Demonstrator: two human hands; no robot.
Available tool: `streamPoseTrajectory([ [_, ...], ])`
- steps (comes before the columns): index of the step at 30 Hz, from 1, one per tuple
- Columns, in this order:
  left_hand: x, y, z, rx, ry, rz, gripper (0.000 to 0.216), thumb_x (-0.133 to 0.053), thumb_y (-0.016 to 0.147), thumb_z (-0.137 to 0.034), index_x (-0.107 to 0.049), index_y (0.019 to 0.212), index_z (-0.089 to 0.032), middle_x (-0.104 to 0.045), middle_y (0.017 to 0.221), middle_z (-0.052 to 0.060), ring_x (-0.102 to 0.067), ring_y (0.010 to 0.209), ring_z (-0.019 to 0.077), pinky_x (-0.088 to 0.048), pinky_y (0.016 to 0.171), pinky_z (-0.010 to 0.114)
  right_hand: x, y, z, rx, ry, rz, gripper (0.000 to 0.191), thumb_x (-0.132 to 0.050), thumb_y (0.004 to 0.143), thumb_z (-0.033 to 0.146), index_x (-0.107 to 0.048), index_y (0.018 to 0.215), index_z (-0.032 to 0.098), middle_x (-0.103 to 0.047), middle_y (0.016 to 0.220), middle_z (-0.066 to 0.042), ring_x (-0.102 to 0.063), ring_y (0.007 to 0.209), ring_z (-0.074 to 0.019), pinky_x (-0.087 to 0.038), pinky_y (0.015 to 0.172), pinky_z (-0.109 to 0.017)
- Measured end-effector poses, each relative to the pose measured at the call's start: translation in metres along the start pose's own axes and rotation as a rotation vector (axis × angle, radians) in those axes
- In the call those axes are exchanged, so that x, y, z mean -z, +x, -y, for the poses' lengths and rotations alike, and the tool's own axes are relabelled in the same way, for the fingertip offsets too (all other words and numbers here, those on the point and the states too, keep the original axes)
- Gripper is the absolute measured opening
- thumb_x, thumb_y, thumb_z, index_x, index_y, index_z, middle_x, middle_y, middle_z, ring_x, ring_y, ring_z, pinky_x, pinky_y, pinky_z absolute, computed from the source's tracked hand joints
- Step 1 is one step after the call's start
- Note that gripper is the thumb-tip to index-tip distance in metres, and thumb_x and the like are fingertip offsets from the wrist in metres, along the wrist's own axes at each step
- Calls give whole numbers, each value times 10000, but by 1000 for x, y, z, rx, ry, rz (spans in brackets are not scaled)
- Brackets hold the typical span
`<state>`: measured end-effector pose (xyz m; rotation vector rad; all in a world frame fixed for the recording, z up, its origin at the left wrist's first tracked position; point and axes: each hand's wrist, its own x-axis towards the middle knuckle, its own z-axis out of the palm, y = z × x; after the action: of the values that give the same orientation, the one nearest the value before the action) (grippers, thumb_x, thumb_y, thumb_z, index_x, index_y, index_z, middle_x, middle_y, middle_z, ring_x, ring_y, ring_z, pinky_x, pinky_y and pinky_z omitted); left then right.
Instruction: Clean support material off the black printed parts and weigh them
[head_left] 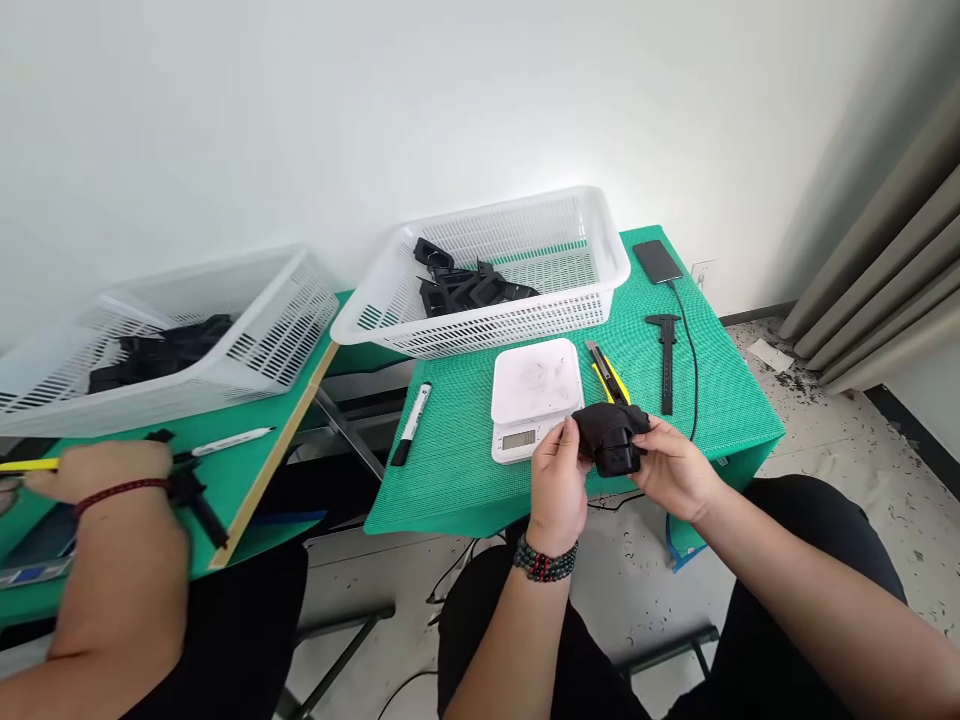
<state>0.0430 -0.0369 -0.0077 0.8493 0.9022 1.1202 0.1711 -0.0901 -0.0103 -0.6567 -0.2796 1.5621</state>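
Head view, centre-low of frame: left hand and right hand both pinch black plastic part, grip of each pressed onto its sides, part held in air just in front of white scale, not on platform. Scale display unreadable. Right of scale on green table: yellow knife, black caliper, both untouched. Marker left of scale. Upper centre: white basket holds more black parts. Far left: co-worker's hand at second table.
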Motion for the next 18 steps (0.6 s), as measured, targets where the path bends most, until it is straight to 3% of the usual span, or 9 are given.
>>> streamPoseTrajectory([
  [5, 10, -2, -5, -211, 237, -83, 377, -725, 831, -571, -740, 869, -196, -665, 754, 17, -591, 717, 163, -486, 679, 273, 0, 1, 4, 22, -21, -76, 248, -779, 661, 144, -717, 894, 201, -755, 797, -15, -676, 728, -172, -518, 656, -270],
  [8, 11, -11, -12, -273, 297, -43, 351, -716, 846, -553, -740, 830, -202, -625, 686, 6, -551, 648, 153, -464, 631, 264, 0, 2, 1, 28, -6, -118, 262, -764, 644, 138, -708, 892, 205, -747, 784, -5, -669, 733, -176, -504, 663, -279],
  [11, 8, -26, -23, -326, 376, 151, 249, -747, 842, -452, -779, 875, -208, -697, 759, 47, -605, 700, 191, -491, 684, 292, 2, 4, 2, 23, 46, -134, 281, -724, 647, 156, -704, 923, 203, -733, 771, 6, -650, 704, -165, -492, 648, -273],
  [15, 2, -42, -34, -290, 425, 550, 146, -731, 851, -314, -815, 919, -216, -775, 952, 125, -694, 854, 270, -526, 798, 355, 1, 4, 6, 14, 108, -100, 239, -717, 722, 349, -681, 919, 219, -755, 871, -25, -686, 792, -217, -537, 719, -334],
  [18, 0, -43, -33, -307, 459, 600, 185, -659, 901, -268, -809, 1001, -227, -779, 1061, 132, -707, 966, 288, -527, 881, 383, -5, -1, 8, -36, 80, -42, 369, -688, 766, 535, -685, 954, 218, -761, 941, -65, -704, 888, -267, -553, 772, -386],
])
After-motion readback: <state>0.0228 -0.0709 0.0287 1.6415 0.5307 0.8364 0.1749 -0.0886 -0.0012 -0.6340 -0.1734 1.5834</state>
